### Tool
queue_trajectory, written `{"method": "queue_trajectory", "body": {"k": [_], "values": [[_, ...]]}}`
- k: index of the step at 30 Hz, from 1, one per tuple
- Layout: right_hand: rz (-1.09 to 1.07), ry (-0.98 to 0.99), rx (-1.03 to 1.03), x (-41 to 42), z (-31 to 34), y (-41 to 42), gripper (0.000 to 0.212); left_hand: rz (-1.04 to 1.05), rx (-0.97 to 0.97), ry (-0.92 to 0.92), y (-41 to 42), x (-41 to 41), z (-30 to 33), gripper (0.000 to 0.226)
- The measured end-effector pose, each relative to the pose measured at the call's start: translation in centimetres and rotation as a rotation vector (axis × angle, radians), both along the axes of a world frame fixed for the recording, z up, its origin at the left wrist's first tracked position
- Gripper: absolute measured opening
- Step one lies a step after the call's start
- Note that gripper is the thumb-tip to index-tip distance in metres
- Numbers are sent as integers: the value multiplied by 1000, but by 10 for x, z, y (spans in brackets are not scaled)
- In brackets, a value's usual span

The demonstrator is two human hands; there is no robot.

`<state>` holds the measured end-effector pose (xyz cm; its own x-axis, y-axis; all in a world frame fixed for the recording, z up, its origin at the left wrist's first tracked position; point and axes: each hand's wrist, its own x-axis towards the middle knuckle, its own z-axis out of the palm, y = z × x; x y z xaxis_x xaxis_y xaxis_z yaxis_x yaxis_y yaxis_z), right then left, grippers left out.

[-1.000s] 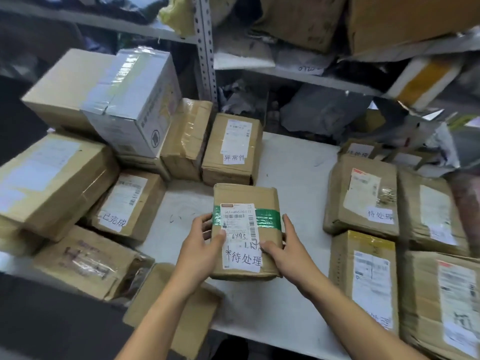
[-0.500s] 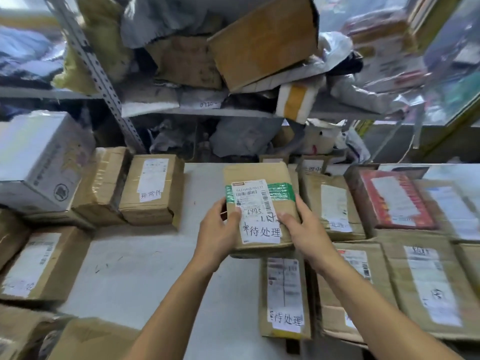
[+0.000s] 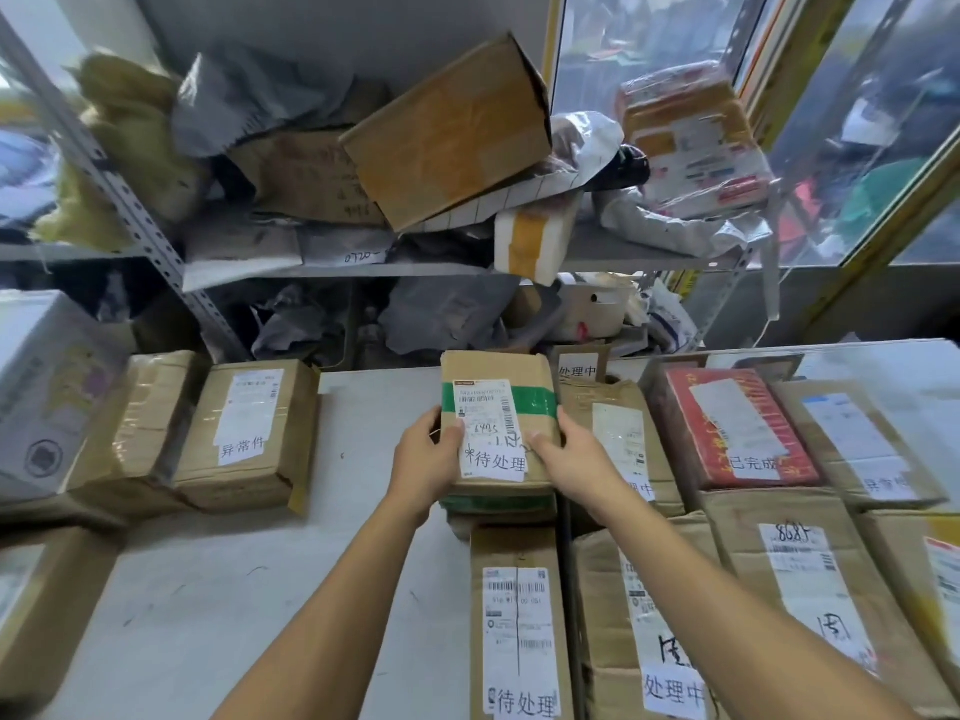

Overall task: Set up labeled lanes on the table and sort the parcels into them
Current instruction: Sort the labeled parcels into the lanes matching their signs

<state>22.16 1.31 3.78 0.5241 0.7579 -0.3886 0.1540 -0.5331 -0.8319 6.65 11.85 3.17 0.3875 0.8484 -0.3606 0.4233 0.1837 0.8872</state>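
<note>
A brown cardboard parcel (image 3: 498,374) with a green tape band and a white label reading 待处理 sits between my hands at mid-table. My left hand (image 3: 426,457) grips its left edge, thumb on top. My right hand (image 3: 569,452) grips its right edge, thumb on the label. The parcel lies over the far end of a long parcel (image 3: 517,615) that bears the same 待处理 label. Whether it rests on that parcel or hovers just above it, I cannot tell.
On the left stand a parcel labelled 异常件 (image 3: 249,433), a taped box (image 3: 140,418) and a white box (image 3: 47,387). To the right lie parcels labelled 处理中 (image 3: 623,444), a red one marked 已完成 (image 3: 732,428) and other boxes (image 3: 810,579). Bare white table (image 3: 218,589) shows at front left. Cluttered shelves (image 3: 363,267) rise behind.
Both hands carried the green-taped parcel from the table's middle rightward and away from me, to above the long 待处理 parcel. My view swung right and up.
</note>
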Motion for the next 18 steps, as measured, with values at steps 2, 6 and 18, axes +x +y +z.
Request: {"method": "queue_trajectory", "body": {"k": [2,6,18], "values": [[4,-20,-27,3,0,2,58,3,7,-1,1,1,-1,32],[-8,-57,-71,5,3,10,70,-4,6,-15,5,6,2,32],[-1,-328,-200,-9,3,10,69,-59,-58,-5,8,-8,2,56]]}}
